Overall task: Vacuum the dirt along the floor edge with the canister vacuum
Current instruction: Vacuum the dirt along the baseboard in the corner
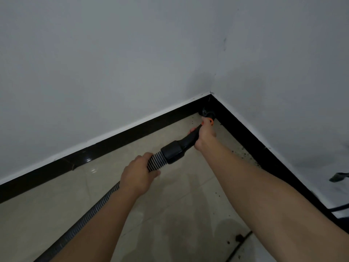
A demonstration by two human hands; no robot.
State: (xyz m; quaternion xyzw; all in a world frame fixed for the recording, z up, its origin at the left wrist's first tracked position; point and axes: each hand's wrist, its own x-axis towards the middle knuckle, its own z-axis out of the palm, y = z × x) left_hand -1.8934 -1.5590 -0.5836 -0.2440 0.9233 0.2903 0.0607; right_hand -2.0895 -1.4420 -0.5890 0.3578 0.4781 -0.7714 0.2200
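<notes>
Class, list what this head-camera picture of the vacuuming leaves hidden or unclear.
Head view:
1. Vacuum body: out of frame; hose runs off the bottom edge.
2. Nozzle: tip lost against the black skirting, partly behind the right hand.
3. Dark object at right edge: cut off, unidentifiable.

The floor [79, 201] is glossy beige tile, its skirting [105, 146] shiny black tile. The walls [113, 63] look matt painted plaster. The hose [90, 208] is ribbed plastic, its handle [177, 148] smooth black plastic with an orange collar [208, 121].
</notes>
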